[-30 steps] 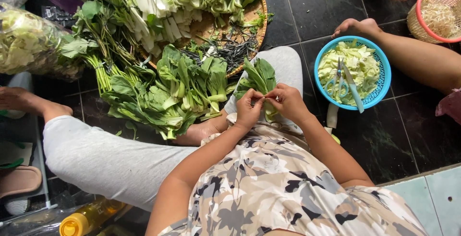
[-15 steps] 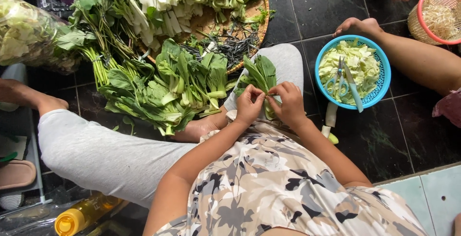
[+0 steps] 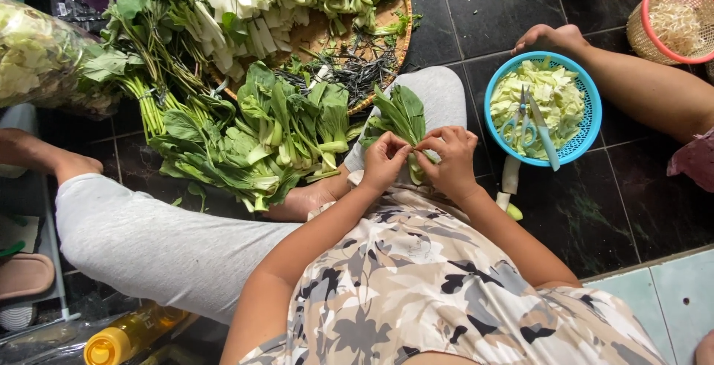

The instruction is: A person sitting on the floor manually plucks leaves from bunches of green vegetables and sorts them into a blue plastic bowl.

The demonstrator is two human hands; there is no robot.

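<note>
Head view: I see both hands over the lap, working one small green leafy bok choy stalk [image 3: 401,116]. Risk: thin leaves could tear if the pinch pulls sideways, and bits could drop to the dark tiled floor [image 3: 580,209]. Left hand [image 3: 384,161] closed on the stalk base; right hand [image 3: 449,158] pinched shut on it too (fingertips nearly touching). The round blue plastic basket of chopped cabbage [image 3: 587,123] sits just right, scissors inside.

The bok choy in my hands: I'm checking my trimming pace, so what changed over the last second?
Little. Both hands, left and right, keep pinching the bok choy over the knee; the fingers shifted only slightly. The greens pile, blue basket and the other person's hand on its rim stayed put.
</note>
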